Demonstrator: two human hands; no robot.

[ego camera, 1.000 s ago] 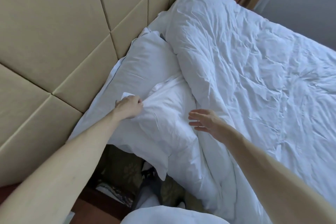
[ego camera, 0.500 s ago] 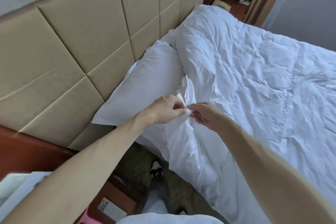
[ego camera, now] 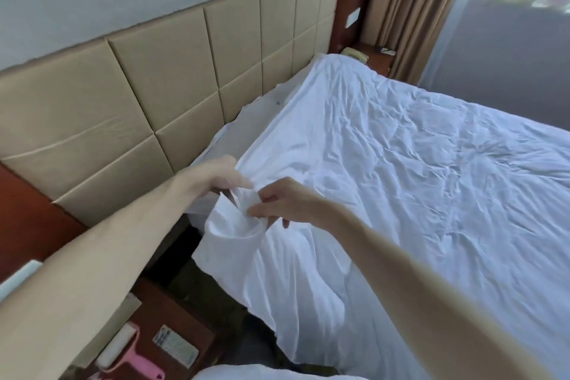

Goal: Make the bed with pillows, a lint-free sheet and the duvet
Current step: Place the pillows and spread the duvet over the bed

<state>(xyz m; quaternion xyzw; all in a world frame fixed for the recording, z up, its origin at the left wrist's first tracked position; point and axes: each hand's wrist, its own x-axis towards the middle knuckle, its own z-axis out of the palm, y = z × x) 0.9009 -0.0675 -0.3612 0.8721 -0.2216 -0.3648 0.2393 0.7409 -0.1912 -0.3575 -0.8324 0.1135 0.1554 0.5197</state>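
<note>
A white crumpled duvet (ego camera: 416, 170) covers the bed up to the beige padded headboard (ego camera: 160, 95). Its near top corner (ego camera: 234, 225) is lifted off the bed, hanging in a loose fold. My left hand (ego camera: 216, 176) grips that corner from the headboard side. My right hand (ego camera: 283, 200) pinches the same corner from the bed side, fingers curled into the cloth. A strip of pillow or sheet (ego camera: 262, 111) shows between the duvet's top edge and the headboard; most of the pillows are hidden under the duvet.
A wooden bedside table (ego camera: 172, 327) stands at lower left with a pink lint roller (ego camera: 129, 355) and a remote control (ego camera: 175, 345) on it. A second nightstand with a phone (ego camera: 354, 54) sits at the far side, beside brown curtains (ego camera: 410, 3).
My left hand left the pillow and both hands took hold of the duvet's corner. The duvet has been pulled up toward the headboard, covering the pillow. The view has tilted upward.
</note>
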